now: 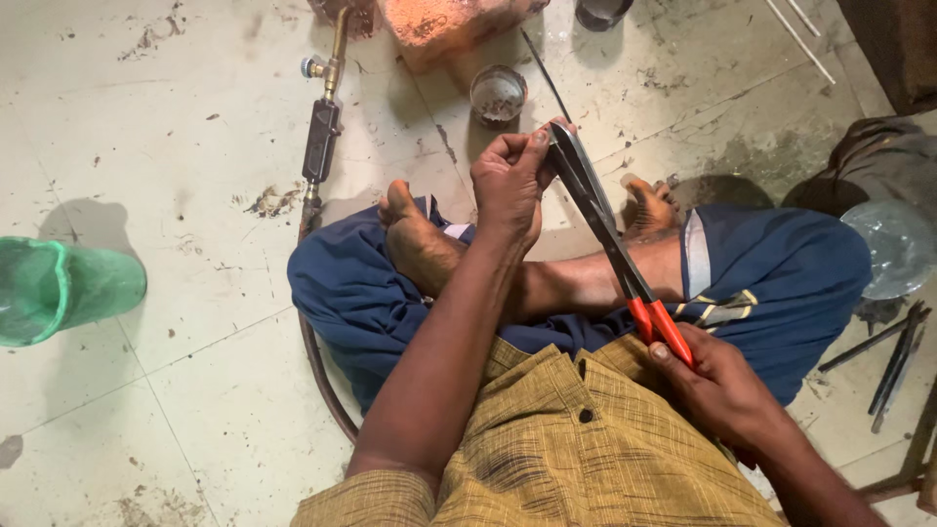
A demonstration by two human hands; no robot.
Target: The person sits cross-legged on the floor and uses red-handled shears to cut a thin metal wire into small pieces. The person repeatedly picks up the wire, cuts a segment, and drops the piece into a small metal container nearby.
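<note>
Floor (176, 322), lap and long shears, seen from above.

Tiled floor spreads pale and stained on all sides, with most open room toward nine o'clock, where only a green tub (61, 288) sits at the edge. Next in size, the crossed legs in blue cloth (781, 273) fill the middle. The red-handled shears (610, 244) lie over them, long axis running from five o'clock up to eleven. The right hand (722, 390) is closed round the red grips at the five o'clock end; the left hand (509, 181) is nearer the tips, pinching the dark blades (whether anything sits between them, I cannot tell). A brass torch (322, 127) lies at ten o'clock, a small tin (498, 95) at twelve, both well apart from the blades.
</note>
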